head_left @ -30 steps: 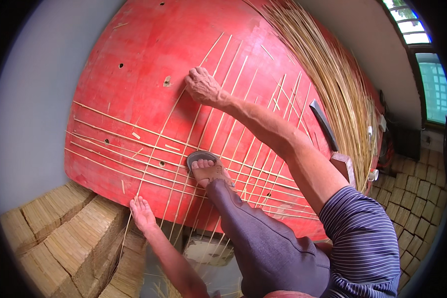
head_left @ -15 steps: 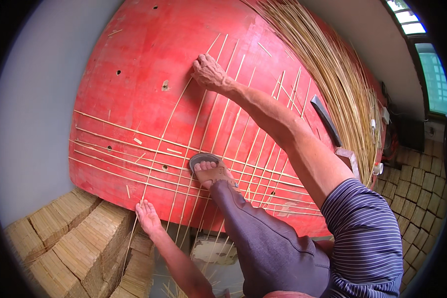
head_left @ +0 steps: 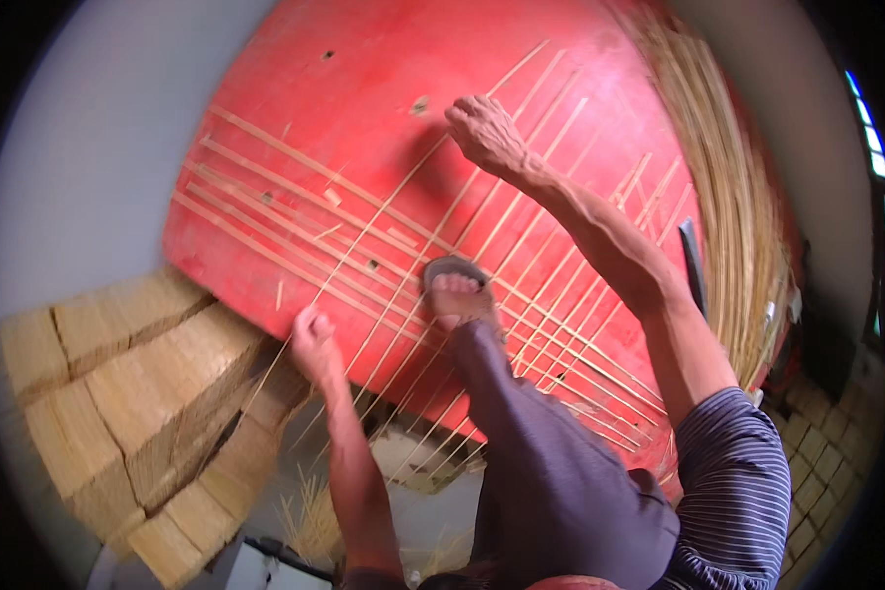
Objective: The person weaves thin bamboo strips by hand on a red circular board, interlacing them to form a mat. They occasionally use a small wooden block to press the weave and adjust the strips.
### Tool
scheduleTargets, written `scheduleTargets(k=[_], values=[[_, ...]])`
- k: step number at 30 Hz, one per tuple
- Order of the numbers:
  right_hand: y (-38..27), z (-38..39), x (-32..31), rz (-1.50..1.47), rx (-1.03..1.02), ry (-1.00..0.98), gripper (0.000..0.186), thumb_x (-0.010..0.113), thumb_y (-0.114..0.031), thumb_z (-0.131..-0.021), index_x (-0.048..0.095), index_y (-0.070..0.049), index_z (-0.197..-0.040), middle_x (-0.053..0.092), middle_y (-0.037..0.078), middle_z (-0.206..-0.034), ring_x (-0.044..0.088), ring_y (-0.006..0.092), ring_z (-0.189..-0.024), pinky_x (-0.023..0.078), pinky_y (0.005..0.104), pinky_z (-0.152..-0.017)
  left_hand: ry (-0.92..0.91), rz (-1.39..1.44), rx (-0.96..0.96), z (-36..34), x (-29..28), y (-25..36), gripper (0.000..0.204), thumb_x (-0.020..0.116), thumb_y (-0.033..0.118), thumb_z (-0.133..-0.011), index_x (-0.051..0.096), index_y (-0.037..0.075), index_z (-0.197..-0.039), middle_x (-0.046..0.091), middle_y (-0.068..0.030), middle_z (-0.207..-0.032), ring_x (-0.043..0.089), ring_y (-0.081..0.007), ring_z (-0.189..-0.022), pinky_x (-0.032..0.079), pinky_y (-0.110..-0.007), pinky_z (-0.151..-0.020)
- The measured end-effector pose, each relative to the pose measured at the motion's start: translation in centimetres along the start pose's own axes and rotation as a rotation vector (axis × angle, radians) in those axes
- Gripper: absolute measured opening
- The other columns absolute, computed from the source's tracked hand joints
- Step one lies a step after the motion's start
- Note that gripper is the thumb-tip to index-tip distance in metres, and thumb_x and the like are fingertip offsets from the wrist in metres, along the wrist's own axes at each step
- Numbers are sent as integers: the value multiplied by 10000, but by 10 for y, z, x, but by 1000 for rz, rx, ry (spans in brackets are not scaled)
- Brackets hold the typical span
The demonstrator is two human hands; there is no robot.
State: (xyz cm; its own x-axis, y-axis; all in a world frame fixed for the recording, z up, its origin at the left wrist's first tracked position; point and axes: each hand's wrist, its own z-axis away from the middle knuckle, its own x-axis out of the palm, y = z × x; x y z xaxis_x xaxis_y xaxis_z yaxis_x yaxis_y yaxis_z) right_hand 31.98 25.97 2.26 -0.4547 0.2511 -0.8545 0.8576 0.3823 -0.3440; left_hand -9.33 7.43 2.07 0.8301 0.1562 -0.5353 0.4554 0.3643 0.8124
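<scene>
Thin pale bamboo strips cross each other in a loose open grid on a red board. My right hand is closed, knuckles up, on the outermost left of the lengthwise bamboo strips, toward its far part. Down at the board's near edge my left hand is closed on the same strip, whose tail hangs past the edge. Both hands hide their fingertips. My sandalled foot stands on the grid between the hands, covering some crossings.
A long bundle of bamboo strips lies along the board's right side, beside a dark blade-like tool. Stacked blocks of bundled slats stand at the lower left. Loose slivers lie below the board's near edge.
The view has shifted, moving the board within the picture. My left hand, with fingers spread before, has closed at the near edge. My right hand remains closed on the strip.
</scene>
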Motion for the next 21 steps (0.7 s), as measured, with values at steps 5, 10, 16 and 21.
scheduleTargets(k=[5,10,16,21], values=[[-77,15,33,-330,7,-200,101,603,-116,-851,590,-44,-781,575,149,-857,606,353,-816,502,455,-682,23,-441,303,-12,17,34,329,629,26,-844,627,-25,-1168,615,-208,-1045,602,-364,-994,491,-423,-891],[-83,22,48,-335,97,-129,47,662,-80,-820,657,-56,-860,605,124,-892,630,338,-855,518,426,-709,31,-433,387,-10,26,22,334,649,6,-831,625,-23,-1163,609,-207,-1040,595,-369,-984,485,-431,-882],[-73,28,44,-366,81,-175,55,670,-105,-811,665,-80,-860,607,97,-901,627,323,-879,521,425,-726,-15,-308,340,3,29,13,284,648,0,-833,634,-32,-1115,602,-203,-1031,622,-333,-923,516,-424,-814],[-66,29,37,-373,37,-281,78,676,-114,-818,664,-76,-886,606,98,-906,632,326,-873,523,433,-719,-67,-298,264,19,28,18,267,647,-4,-835,639,-33,-1101,589,-184,-1005,617,-306,-870,517,-404,-775]])
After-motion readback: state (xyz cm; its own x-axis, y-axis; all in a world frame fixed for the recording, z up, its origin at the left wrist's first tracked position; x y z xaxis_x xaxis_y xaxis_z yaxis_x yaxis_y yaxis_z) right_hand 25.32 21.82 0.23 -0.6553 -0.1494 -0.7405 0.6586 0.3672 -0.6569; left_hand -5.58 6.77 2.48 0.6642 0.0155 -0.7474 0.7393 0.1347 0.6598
